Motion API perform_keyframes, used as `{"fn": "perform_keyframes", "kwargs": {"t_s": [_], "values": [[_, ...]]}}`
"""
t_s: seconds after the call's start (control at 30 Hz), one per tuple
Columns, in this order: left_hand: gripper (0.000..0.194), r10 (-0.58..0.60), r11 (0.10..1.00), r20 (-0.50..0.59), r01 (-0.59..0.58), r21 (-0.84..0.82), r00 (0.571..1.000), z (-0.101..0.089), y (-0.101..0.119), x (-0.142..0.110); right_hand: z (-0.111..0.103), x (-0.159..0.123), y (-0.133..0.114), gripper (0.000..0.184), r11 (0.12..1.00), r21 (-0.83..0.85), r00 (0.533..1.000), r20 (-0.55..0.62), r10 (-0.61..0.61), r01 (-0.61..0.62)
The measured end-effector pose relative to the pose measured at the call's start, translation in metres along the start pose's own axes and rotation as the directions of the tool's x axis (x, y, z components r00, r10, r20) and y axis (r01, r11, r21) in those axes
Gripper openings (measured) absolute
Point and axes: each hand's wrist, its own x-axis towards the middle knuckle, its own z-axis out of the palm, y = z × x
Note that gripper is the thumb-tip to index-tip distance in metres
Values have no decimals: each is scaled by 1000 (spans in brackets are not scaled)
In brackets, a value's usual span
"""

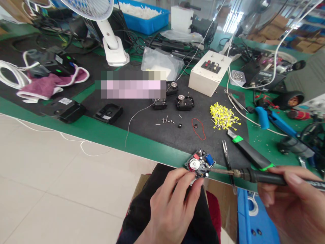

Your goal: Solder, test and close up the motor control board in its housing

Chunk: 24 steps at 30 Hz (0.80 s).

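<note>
In my left hand (175,200) is a small black electronic assembly (200,164), gripped by its near edge at the front edge of the bench. It carries a white round part, a blue block and red wires. My right hand (291,196) holds a soldering iron (261,177) by its black handle, the tip pointing left and reaching the assembly's right side. Whether the tip touches it, I cannot tell. Tweezers (225,156) lie beneath the iron's shaft. Behind them rests a green and black utility knife (251,152). Further back is a pile of yellow-headed pieces (222,116) with metal legs.
Black housings (185,102) with round metal parts sit mid-bench, near loose pins (166,120) and a red wire loop (198,128). Behind stand a white switch box (209,73), a fan (113,49) and a blue bin (142,20). Blue-handled pliers (281,123) lie at right.
</note>
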Motion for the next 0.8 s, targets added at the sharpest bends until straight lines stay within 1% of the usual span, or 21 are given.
{"fn": "perform_keyframes", "kwargs": {"t_s": [0.13,0.3,0.4,0.57,0.8], "values": [[21,-23,999,-27,22,-33,999,1,3,7,1,0,-1,14,1000,-26,1000,-19,7,-8],[24,-47,997,-41,44,-67,998,2,8,11,3,0,1,16,999,-45,1000,1,-7,7],[22,-61,995,-45,57,-81,997,4,9,12,6,1,2,15,999,-47,1000,10,-8,8],[22,-47,996,-54,43,-81,997,5,8,13,6,2,3,12,999,-35,1000,20,-15,16],[23,-59,996,-39,56,-76,998,6,6,8,2,0,8,15,999,-42,999,8,31,-31]]}}
